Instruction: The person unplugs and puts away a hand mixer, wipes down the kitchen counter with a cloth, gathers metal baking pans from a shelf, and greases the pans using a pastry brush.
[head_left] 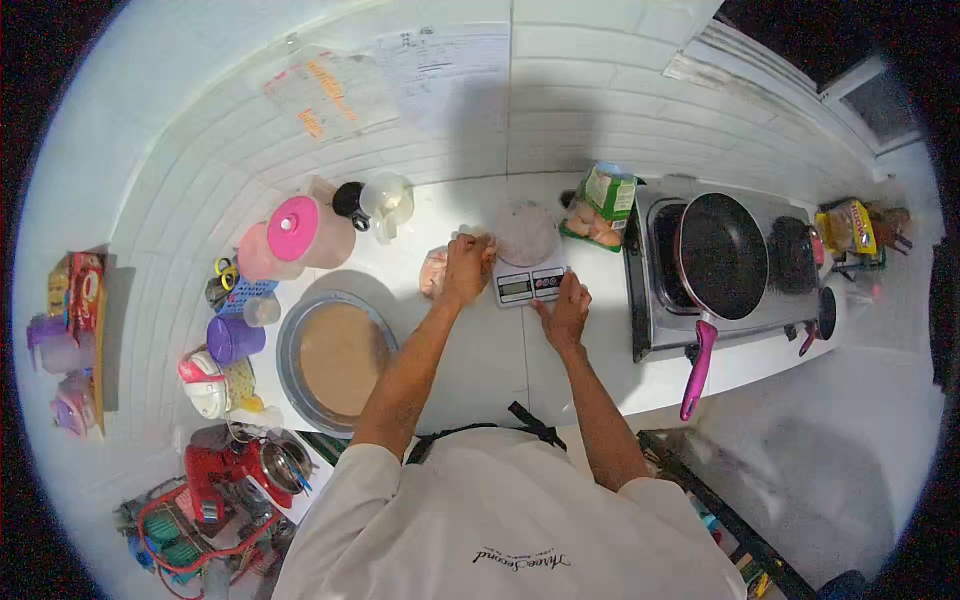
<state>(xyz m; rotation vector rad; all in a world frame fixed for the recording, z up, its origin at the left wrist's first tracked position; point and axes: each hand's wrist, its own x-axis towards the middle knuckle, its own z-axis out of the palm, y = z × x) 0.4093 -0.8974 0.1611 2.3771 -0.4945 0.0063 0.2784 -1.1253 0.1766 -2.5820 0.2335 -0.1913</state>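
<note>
A white kitchen scale (516,289) with a small display and buttons lies on the counter, bearing a clear round bowl (527,236). My right hand (566,314) holds the scale's near right corner, thumb at the front edge and fingers at the side. My left hand (468,266) is closed, its curled fingertips by the bowl's left rim. What it grips, if anything, is hidden. Just left of that hand rests a clear plastic bag (432,272) with pinkish-orange contents, partly covered by the hand.
A green-labelled pack of eggs (604,212) stands behind the scale, near the gas stove (660,325) with a pink-handled frying pan (724,255). Left are a wide basin (290,335) of light brown contents, a pink-lidded container (325,240), a clear jug (388,200) and a red stand mixer (208,478).
</note>
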